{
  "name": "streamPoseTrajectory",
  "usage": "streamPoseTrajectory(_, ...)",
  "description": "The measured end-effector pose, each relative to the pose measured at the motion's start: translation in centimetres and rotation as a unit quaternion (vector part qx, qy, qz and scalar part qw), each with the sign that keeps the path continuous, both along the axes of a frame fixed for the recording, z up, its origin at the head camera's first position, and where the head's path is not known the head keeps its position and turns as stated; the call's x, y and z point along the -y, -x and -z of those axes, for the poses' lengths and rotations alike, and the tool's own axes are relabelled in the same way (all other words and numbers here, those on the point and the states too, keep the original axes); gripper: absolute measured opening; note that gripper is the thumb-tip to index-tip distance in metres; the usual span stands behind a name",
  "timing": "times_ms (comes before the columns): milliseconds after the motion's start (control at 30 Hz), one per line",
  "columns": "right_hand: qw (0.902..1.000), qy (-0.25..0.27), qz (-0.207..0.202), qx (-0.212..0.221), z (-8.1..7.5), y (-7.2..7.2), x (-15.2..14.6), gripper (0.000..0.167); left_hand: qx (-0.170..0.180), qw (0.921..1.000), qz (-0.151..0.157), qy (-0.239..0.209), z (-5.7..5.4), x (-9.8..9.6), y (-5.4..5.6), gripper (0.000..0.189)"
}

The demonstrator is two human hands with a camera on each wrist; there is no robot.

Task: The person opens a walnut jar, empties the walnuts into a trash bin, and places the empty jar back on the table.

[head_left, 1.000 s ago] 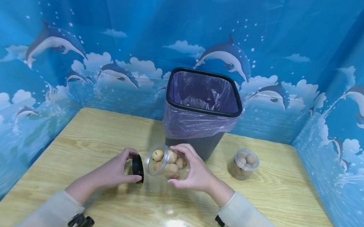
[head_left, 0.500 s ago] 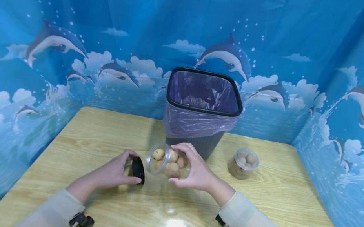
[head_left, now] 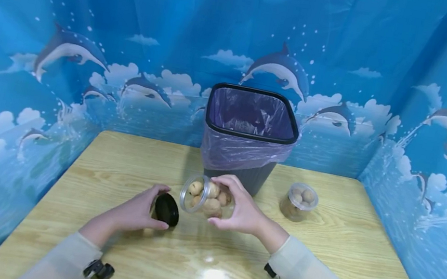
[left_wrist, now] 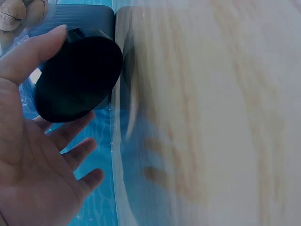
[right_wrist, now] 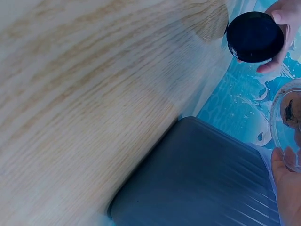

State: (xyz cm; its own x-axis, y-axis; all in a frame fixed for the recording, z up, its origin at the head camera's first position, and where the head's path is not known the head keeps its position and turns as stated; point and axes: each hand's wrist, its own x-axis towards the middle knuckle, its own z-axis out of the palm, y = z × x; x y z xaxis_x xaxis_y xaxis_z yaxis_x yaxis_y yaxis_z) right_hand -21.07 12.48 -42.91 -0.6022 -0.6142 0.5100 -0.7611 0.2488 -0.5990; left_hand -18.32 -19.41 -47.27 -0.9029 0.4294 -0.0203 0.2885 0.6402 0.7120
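My left hand holds a round black lid by its edge, between thumb and fingers. In the left wrist view the lid is tilted, and several fingers spread below it. My right hand grips a clear plastic jar tipped on its side, its mouth toward the lid. Several round brown nuts, walnuts by their look, lie inside the jar. A small gap separates lid and jar. In the right wrist view the jar shows only partly at the right edge.
A dark bin with a purple liner stands behind the jar. Right of it, a second clear jar of similar nuts stands upright on the wooden table. A dolphin-print curtain surrounds the table.
My left hand has turned the lid from nearly edge-on so that more of its black face shows. The right hand and the jar have hardly moved.
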Motion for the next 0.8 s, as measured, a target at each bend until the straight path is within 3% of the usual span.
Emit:
streamPoseTrajectory(233, 1.0, 0.003, -0.001, -0.004, 0.11, 0.07, -0.05, 0.092, -0.022, 0.9987, 0.011, 0.045, 0.24, 0.11, 0.08, 0.097)
streamPoseTrajectory(800, 1.0, 0.0, 0.003, -0.005, 0.13, 0.13, -0.14, 0.091, -0.019, 0.9931, 0.02, 0.114, -0.15, -0.57, 0.2, 0.095)
